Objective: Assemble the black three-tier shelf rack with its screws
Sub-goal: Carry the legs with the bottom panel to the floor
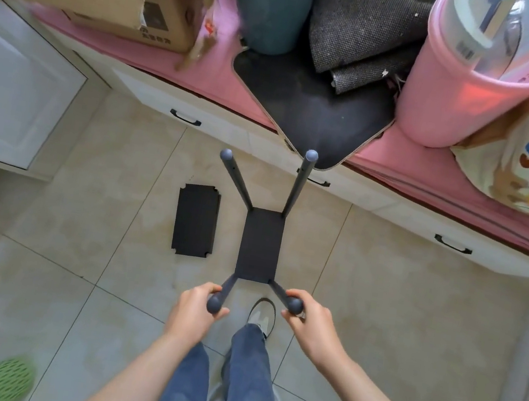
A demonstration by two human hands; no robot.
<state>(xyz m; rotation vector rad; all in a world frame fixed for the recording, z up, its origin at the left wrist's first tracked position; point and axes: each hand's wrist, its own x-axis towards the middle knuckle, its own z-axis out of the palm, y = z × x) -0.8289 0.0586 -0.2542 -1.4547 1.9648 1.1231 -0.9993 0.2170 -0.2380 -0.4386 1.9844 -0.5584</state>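
Mid-frame, gripped near posts' caps: left hand (pixel 196 305) and right hand (pixel 308 321), fingers curled, steadying rack (pixel 260 244). Spare shelf (pixel 195 220) lay left. Judged risk: rack tipping, posts splaying under uneven pull.

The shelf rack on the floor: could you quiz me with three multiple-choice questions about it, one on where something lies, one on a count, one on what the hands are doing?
1. Where does the loose black panel lie?
A. on the floor tiles, beside the rack
B. in the pink bucket
C. on the cardboard box

2. How many poles rise from the rack?
A. two
B. four
C. six

3. What are the hands doing?
A. both hang idle
B. each grips a near pole top
C. both lift the loose panel

Answers: 1 A, the panel lies flat on the tiles, apart from the rack. 2 B, one pole shows at each corner. 3 B, the left hand and right hand curl round the near pole tops.
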